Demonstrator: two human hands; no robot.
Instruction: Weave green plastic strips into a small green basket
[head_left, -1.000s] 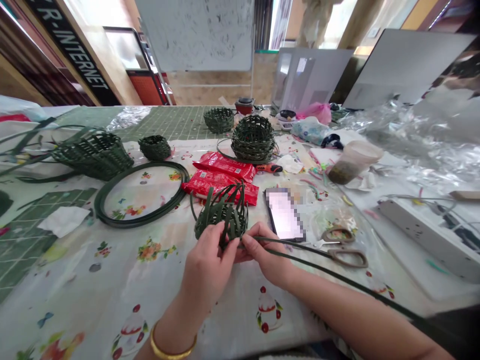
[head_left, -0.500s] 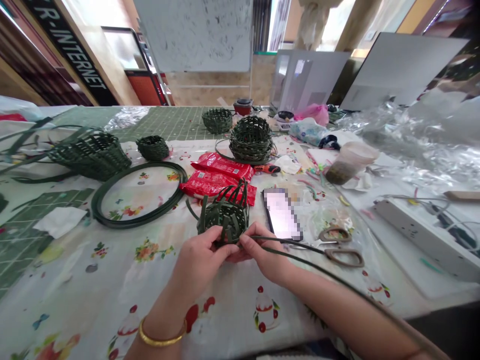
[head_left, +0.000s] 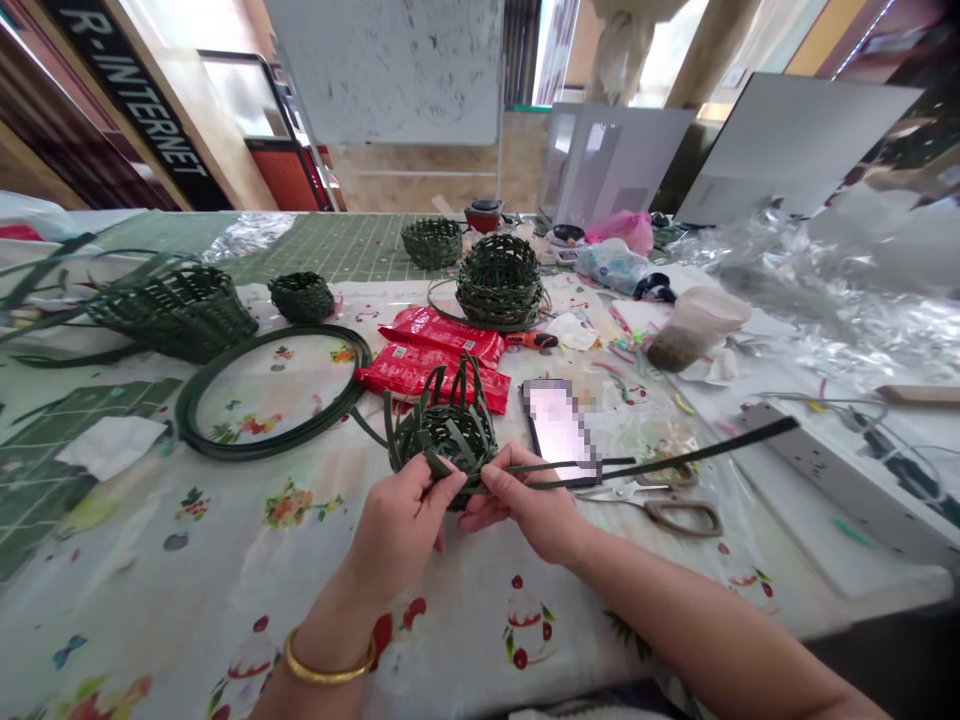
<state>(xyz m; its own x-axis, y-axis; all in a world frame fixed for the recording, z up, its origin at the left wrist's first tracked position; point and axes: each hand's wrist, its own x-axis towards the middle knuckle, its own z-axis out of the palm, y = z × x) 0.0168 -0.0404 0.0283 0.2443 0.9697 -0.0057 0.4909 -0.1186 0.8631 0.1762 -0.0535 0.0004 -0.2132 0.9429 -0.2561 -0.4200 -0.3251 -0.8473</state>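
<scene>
A small half-woven green basket (head_left: 442, 425) with loose upright strips sits low over the flowered tablecloth. My left hand (head_left: 401, 525) grips its near left side, fingers closed on the weave. My right hand (head_left: 525, 505) pinches a long green strip (head_left: 675, 458) where it meets the basket; the strip runs out to the right above the scissors (head_left: 667, 510).
A phone (head_left: 559, 428) lies just right of the basket and red packets (head_left: 435, 355) lie behind it. A green coil (head_left: 270, 390), several finished green baskets (head_left: 499, 280), a plastic cup (head_left: 694, 325) and a power strip (head_left: 847, 490) stand around.
The basket has been turned in my hands. The long strip's free end, which trailed toward the near right, has swung up and now points to the far right.
</scene>
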